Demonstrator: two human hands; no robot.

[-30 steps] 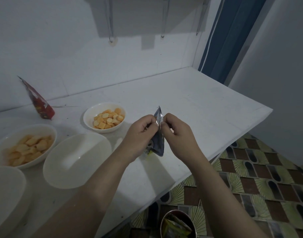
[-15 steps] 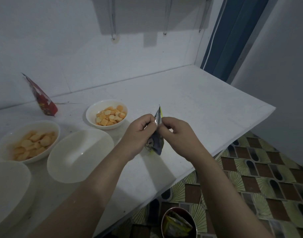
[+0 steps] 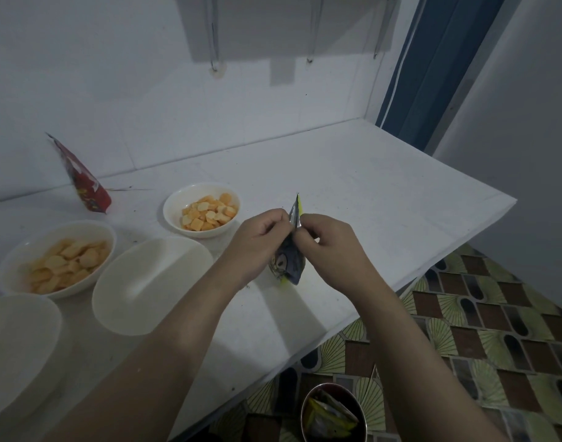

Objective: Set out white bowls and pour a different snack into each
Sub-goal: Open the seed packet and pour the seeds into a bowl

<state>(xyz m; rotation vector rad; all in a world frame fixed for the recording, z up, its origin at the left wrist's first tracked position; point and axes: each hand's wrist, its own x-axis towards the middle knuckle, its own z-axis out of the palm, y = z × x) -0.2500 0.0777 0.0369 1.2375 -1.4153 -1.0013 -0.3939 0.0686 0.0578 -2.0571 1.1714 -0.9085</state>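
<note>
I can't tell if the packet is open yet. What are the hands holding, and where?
Both the left hand and right hand pinch the small dark snack packet at its top edge.

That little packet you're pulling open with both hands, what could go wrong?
1. Both hands, left and right, pinch the packet top above bare counter, not above a bowl. If it rips suddenly, snacks may scatter.
2. The empty bowl sits just under the left forearm; a jerk might knock it.
3. The counter edge is near, so spilled pieces could fall to the floor.
</note>
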